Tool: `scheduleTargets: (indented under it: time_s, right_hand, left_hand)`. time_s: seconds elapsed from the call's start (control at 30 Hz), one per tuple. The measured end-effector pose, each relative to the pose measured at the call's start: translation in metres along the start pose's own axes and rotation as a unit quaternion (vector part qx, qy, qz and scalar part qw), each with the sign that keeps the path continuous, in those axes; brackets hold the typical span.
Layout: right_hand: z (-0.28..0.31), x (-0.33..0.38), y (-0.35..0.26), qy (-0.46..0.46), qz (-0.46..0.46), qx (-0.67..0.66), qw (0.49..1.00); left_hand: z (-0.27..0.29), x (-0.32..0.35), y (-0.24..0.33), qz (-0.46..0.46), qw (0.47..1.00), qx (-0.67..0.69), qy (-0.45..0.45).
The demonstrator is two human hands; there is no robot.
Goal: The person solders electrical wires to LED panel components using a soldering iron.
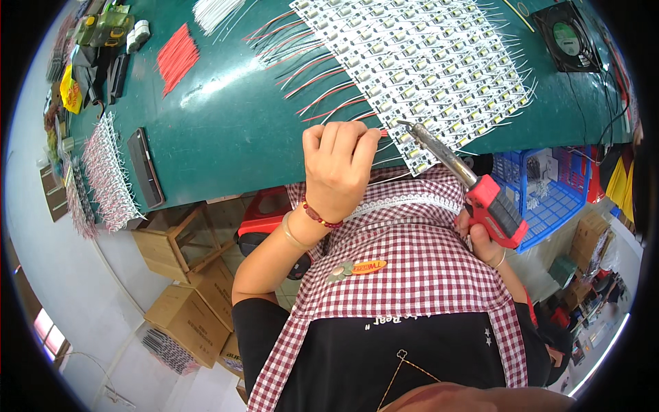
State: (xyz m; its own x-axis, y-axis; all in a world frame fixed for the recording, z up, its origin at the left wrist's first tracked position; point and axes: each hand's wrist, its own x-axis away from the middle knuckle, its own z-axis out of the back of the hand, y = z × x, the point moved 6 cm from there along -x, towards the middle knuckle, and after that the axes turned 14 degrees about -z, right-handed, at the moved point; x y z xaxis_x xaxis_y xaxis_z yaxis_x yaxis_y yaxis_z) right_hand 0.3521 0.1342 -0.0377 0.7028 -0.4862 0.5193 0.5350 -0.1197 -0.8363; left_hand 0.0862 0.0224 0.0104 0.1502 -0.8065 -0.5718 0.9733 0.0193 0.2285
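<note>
A large panel of small circuit boards (429, 75) lies on the green table, with red and white wires (322, 86) sticking out along its left edge. My left hand (336, 161) is closed at the panel's lower left edge, pinching the end of a red wire (383, 133). My right hand (482, 240) grips a soldering iron (495, 209) with a red and black handle. The iron's metal shaft slants up and left, and its tip is over the boards near my left fingertips. I cannot tell whether the tip touches a board.
A bundle of red wires (177, 58) and a bundle of white wires (218, 14) lie on the table (233, 137). A black fan (566, 36) stands at the far right. Below the right table edge is a blue basket (549, 220). Cardboard boxes (185, 323) stand at lower left.
</note>
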Motion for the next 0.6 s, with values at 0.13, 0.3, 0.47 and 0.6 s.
scheduleTargets:
  time_s: [0.13,0.3,0.47,0.6]
  right_hand:
    - [-0.004,0.003,-0.001,-0.016,-0.039,-0.088,0.995]
    - [0.001,0.011,0.014,-0.054,-0.021,-0.118,0.991]
    - [0.004,0.018,0.018,0.006,-0.030,-0.139,0.990]
    - [0.009,0.024,0.033,0.047,0.000,-0.019,0.999]
  left_hand:
    - [0.004,0.001,0.001,-0.002,1.000,-0.001,0.012]
    - [0.003,0.004,0.015,-0.001,0.999,0.037,0.015]
    - [-0.004,0.010,0.016,0.011,0.998,0.060,0.003]
    - [0.001,0.012,0.016,0.023,0.995,0.086,0.038]
